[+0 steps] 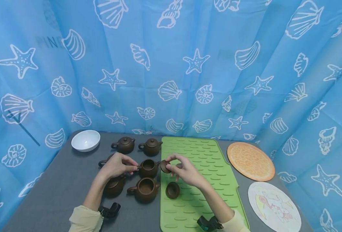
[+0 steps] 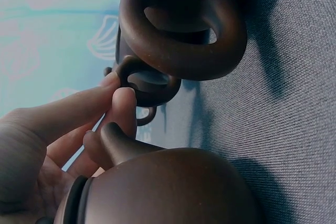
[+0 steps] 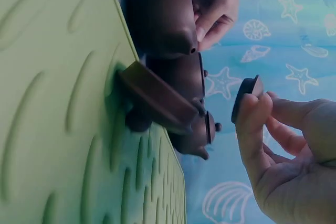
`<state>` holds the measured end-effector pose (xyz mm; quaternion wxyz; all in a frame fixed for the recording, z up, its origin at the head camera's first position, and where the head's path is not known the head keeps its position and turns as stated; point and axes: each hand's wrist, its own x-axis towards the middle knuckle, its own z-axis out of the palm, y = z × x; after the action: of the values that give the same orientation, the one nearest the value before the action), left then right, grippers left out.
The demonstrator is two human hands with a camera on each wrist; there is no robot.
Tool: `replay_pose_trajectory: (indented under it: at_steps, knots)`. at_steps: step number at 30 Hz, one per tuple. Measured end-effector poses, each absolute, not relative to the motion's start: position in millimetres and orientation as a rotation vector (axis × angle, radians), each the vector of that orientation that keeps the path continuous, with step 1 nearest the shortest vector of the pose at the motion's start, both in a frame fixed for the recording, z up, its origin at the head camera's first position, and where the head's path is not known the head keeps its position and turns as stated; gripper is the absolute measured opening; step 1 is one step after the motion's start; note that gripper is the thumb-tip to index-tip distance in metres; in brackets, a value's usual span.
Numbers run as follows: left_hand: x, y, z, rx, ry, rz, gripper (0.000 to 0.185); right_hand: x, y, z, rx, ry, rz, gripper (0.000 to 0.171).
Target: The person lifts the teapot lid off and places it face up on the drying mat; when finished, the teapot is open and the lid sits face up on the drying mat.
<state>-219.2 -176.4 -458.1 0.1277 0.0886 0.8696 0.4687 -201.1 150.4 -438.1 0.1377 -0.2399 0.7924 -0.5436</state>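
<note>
- Lid [image 1: 165,166]: small, brown, pinched on edge between right hand [image 1: 185,170] thumb and fingertips [image 3: 251,109]; held just right of the open teapot [image 1: 148,168], above the green mat [image 1: 208,161] edge.
- Open teapot: handle pinched by left hand [image 1: 117,165] fingertips [image 2: 123,103].
- Hidden: a teapot behind the left hand, mostly covered.
- Around the open teapot: a second lid [image 1: 172,189] upturned on the mat, a larger lidless teapot [image 1: 145,189] in front, two lidded teapots [image 1: 150,146] behind, white bowl [image 1: 85,140] further left.
</note>
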Motion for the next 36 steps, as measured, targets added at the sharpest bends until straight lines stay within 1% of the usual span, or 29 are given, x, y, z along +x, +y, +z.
replay_pose_trajectory:
  at_steps: [5,12,20,28,36]
  knots:
    - [-219,-175,-458,0.252,2.543,1.352,0.013,-192,171,-438,-0.721,2.203,-1.623,0.043]
    - [-218,-176,-458,0.250,2.540,1.358,0.013,-183,195,-443,-0.673,2.216,-1.604,0.043]
    - [-218,-174,-457,0.247,2.547,1.357,0.013,-170,211,-449,-0.586,2.238,-1.616,0.058]
    - [-218,-174,-455,0.260,2.549,1.350,0.013,-159,223,-453,-0.539,2.283,-1.492,0.062]
    - [-218,-174,-456,0.256,2.563,1.344,0.011,-154,232,-462,-0.517,2.192,-1.479,0.060]
